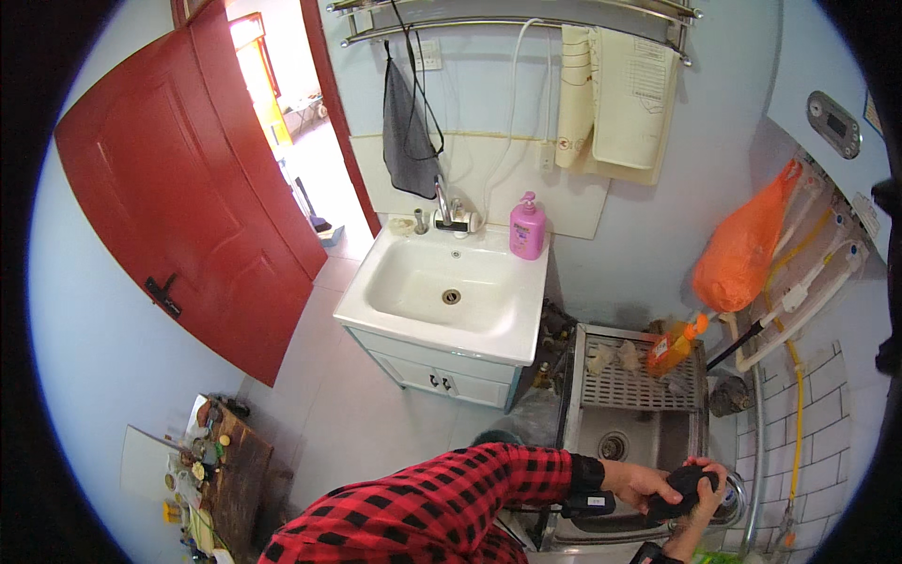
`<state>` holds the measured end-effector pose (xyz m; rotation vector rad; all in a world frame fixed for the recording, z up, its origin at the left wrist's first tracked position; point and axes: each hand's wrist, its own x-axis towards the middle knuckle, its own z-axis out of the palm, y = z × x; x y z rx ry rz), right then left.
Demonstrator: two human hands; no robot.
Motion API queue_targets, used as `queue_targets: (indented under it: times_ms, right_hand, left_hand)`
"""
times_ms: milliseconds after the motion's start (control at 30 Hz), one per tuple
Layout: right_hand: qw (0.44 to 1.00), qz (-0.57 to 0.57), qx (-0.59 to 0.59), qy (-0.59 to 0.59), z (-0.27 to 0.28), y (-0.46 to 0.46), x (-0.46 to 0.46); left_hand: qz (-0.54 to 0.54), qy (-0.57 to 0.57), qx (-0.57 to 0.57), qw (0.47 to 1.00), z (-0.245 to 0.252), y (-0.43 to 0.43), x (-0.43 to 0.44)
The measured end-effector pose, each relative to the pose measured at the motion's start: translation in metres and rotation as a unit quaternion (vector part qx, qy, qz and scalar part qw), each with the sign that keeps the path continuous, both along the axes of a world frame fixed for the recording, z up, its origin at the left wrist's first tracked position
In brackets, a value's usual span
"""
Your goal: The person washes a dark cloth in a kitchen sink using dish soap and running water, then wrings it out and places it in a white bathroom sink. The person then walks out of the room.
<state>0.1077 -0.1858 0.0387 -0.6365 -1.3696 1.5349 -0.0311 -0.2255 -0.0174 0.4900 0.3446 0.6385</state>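
Both hands are together at the lower right, over the near end of a stainless steel sink (620,423). My left hand (645,486) holds a dark, bunched object (680,491), its thumb resting on top. From the right, my right hand (708,493) grips the same dark object; its exact kind cannot be told. Black bands circle both wrists, and a small black device (588,503) is fixed by the left one. Part of the basin lies hidden behind the hands and the left forearm.
A perforated metal tray (627,388) across the sink's far end carries an orange pump bottle (676,345) and pale lumps. Pipes and an orange bag (740,247) line the right wall. Ahead stands a white washbasin (373,303) with a pink pump bottle (528,229). A red door (197,183) stands at left.
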Motion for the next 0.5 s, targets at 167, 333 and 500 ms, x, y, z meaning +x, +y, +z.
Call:
queue_targets:
  times_ms: [167, 333, 500]
  right_hand:
    - [0.985, -0.049, 0.002, -0.163, -0.004, 0.013, 0.006]
    - [0.965, -0.147, -0.016, -0.217, -0.038, 0.028, 0.009]
    - [0.923, -0.23, 0.004, -0.309, -0.083, 0.045, 0.015]
  left_hand:
    - [0.059, 0.067, 0.073, 0.993, 0.004, 0.005, 0.012]
    - [0.087, 0.341, 0.222, 0.91, -0.014, 0.029, 0.029]
    - [0.165, 0.469, 0.271, 0.824, -0.037, 0.026, 0.042]
